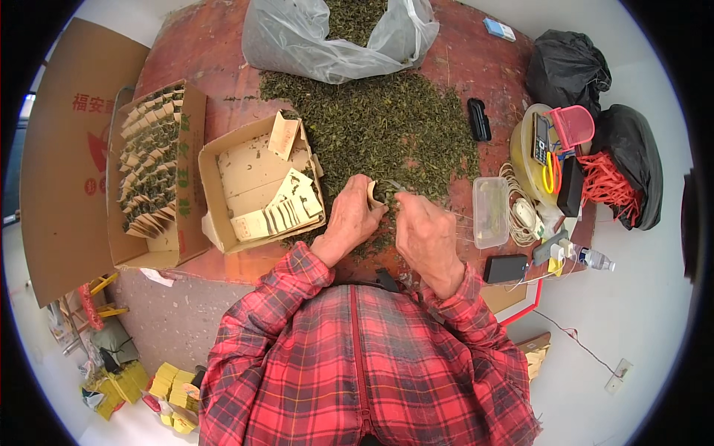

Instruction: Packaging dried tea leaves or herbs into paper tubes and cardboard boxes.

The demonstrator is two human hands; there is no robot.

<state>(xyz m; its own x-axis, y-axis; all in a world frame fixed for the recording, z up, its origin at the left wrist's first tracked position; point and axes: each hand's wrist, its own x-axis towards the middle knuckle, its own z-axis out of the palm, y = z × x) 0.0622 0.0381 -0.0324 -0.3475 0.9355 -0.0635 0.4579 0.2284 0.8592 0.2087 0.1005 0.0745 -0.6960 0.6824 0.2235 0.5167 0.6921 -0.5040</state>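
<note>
My left hand [351, 220] holds a small brown paper packet [371, 193] with its mouth spread, at the near edge of a heap of dried dark-green leaves [385, 125]. Close to its right, my right hand [427, 234] grips a thin metal tool [395, 184]; the fingers hide most of it, so its kind is unclear. Left of my hands, a shallow cardboard box [237, 167] contains a row of overlapping flat paper packets [276, 221]. Another packet [283, 137] leans in its far right corner.
Farther left, a carton [192, 167] holds rows of leaf-filled packets. A clear plastic bag [340, 61] of leaves lies beyond the heap. To the right are a plastic container [491, 214], coiled cable [519, 209], a black power bank [505, 268] and a tub [521, 145] with scissors [551, 173].
</note>
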